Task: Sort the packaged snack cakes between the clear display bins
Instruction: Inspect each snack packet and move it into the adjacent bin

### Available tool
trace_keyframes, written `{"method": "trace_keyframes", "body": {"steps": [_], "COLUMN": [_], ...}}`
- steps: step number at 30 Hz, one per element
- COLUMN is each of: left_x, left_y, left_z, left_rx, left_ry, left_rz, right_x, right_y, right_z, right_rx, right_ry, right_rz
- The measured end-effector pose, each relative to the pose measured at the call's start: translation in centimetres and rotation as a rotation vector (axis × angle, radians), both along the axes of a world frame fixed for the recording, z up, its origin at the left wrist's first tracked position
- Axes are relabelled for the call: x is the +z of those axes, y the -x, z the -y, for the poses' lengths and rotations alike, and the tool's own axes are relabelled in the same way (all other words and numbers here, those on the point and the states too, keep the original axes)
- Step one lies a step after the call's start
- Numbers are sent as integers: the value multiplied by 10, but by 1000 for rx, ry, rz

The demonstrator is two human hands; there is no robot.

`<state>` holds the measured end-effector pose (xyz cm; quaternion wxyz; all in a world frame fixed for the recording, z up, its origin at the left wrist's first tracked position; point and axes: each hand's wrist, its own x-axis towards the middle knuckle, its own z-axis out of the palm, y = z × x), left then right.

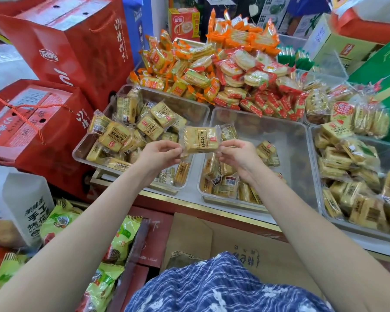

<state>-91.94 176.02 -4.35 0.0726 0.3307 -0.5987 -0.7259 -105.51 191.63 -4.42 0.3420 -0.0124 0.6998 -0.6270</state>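
Both hands pinch one yellow snack cake packet (200, 140) by its end seals, left hand (161, 152) and right hand (239, 154), above the gap between two clear bins. The left-hand bin (81, 149) looks well filled. The bin under the right hand (302, 158) holds only a small cluster near that hand, so sorting seems roughly midway.

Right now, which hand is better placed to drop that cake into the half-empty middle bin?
Probably the right hand. It pinches the snack cake by its right end and already hangs over the middle bin. The left hand pinches the other end, nearer the fuller left bin.
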Motion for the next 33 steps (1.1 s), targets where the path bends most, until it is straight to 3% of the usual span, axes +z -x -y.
{"method": "trace_keyframes", "body": {"steps": [3, 6, 11, 13, 17, 19, 22, 24, 29, 33], "left_x": [-6, -19, -46, -52, -61, -62, -63, -64, -65, -67], "left_y": [1, -6, -25, -31, -35, -35, -36, -35, -33, -34], "left_z": [3, 16, 40, 45, 47, 48, 50, 51, 51, 50], "left_rx": [-68, -175, -196, -257, -417, -463, -486, -487, -469, -452], "left_ry": [187, 642, 996, 1091, 1173, 1157, 1160, 1172, 1154, 1158], "left_rz": [133, 329, 629, 765, 844, 868, 874, 887, 875, 851], "right_x": [-3, -8, -28, -27, -14, -13, -23, -32, -68, -84], "right_y": [12, 27, 34, 29, 11, 4, -10, -22, -40, -46], "right_z": [-7, -17, -21, -16, 16, 43, 87, 109, 128, 131], "right_rx": [-220, -424, -371, -272, 79, 366, 956, 1232, 1358, 1360], "right_ry": [18, 15, -327, -471, -319, -311, -551, -796, -1213, -1390], "right_rz": [2, 31, -149, -385, -720, -869, -1002, -1091, -1227, -1248]}}
